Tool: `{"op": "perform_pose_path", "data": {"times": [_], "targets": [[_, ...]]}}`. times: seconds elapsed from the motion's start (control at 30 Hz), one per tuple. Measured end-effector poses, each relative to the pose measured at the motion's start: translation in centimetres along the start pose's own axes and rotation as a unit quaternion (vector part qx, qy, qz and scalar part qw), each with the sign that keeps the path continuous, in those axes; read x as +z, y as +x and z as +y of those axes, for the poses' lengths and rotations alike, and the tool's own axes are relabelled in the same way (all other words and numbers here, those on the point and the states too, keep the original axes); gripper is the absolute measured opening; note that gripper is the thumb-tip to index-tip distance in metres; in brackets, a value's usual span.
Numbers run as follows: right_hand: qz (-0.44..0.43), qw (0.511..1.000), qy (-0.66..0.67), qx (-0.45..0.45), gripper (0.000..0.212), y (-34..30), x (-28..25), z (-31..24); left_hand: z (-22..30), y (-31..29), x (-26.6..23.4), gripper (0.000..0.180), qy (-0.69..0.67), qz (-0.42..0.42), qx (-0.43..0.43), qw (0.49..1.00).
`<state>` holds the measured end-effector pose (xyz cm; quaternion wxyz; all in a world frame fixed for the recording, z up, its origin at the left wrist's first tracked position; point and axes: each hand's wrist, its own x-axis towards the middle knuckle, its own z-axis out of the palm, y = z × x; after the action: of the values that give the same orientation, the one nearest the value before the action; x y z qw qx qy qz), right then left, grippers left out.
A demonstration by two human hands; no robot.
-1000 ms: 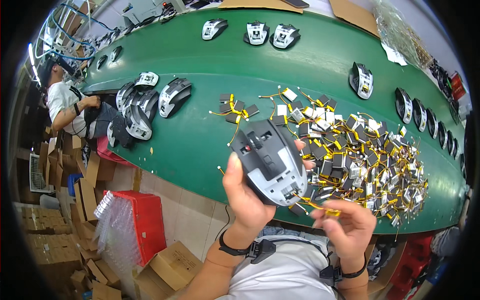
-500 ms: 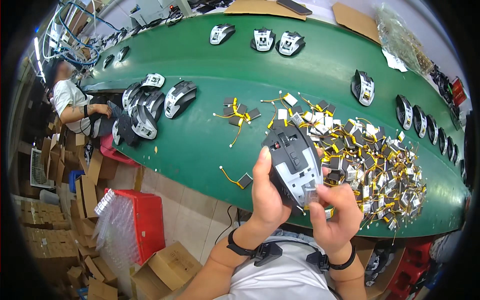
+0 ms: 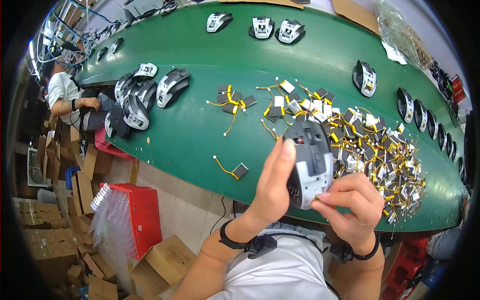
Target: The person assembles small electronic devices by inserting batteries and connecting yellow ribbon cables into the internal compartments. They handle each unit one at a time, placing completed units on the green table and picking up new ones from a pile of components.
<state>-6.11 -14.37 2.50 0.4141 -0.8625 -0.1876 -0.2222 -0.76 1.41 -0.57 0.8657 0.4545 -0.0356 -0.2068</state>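
My left hand (image 3: 271, 186) grips a black-and-grey computer mouse shell (image 3: 311, 160), held upside down above the near edge of the green table (image 3: 200, 130). Against the shell's lower end, my right hand (image 3: 351, 205) pinches a small part with yellow wires. Just behind the shell lies a big pile of small grey battery packs with yellow wires (image 3: 370, 150). One loose battery pack (image 3: 239, 170) lies alone on the table to the left of my left hand.
A cluster of mouse shells (image 3: 145, 95) sits at the table's left, three more (image 3: 262, 25) at the far edge, a row (image 3: 420, 112) at the right. Another person (image 3: 70, 97) sits at left. Red crate (image 3: 135, 210) and cardboard boxes (image 3: 165, 260) stand below.
The mouse shell has come down and toward me, and my right hand has risen from below it to its lower end with the wired part.
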Motion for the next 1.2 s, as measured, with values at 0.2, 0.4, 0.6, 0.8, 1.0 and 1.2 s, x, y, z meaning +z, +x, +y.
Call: {"op": "perform_pose_path", "data": {"times": [0.2, 0.4, 0.6, 0.8, 1.0, 1.2], "targets": [[0.039, 0.997, -0.049, 0.041, 0.026, 0.3, -0.1, -0.4, -0.2, -0.1, 0.2, 0.064, 0.001, 0.001, 0.029, 1.0], [0.027, 0.995, -0.086, -0.042, 0.026, 0.0, 0.5, -0.5, -0.4, 0.2, 0.1, 0.065, -0.041, 0.037, 0.018, 0.998], [-0.014, 0.991, -0.1, -0.091, 0.025, -0.7, -0.4, 0.0, -0.7, 0.0, -0.3, 0.067, -0.05, 0.044, -0.002, 0.998], [0.064, 0.991, -0.09, -0.075, 0.027, -0.9, 1.1, -0.4, -0.8, -0.2, 1.3, 0.071, -0.146, 0.059, 0.015, 0.987], [0.054, 0.981, -0.169, -0.075, 0.031, -0.9, 2.0, -0.5, -0.5, 0.2, 1.3, 0.071, -0.197, 0.087, 0.01, 0.977], [0.035, 0.979, -0.148, -0.133, 0.03, -1.6, 1.1, 0.9, -0.4, 0.1, 1.2, 0.07, -0.137, 0.033, -0.009, 0.99]]}}
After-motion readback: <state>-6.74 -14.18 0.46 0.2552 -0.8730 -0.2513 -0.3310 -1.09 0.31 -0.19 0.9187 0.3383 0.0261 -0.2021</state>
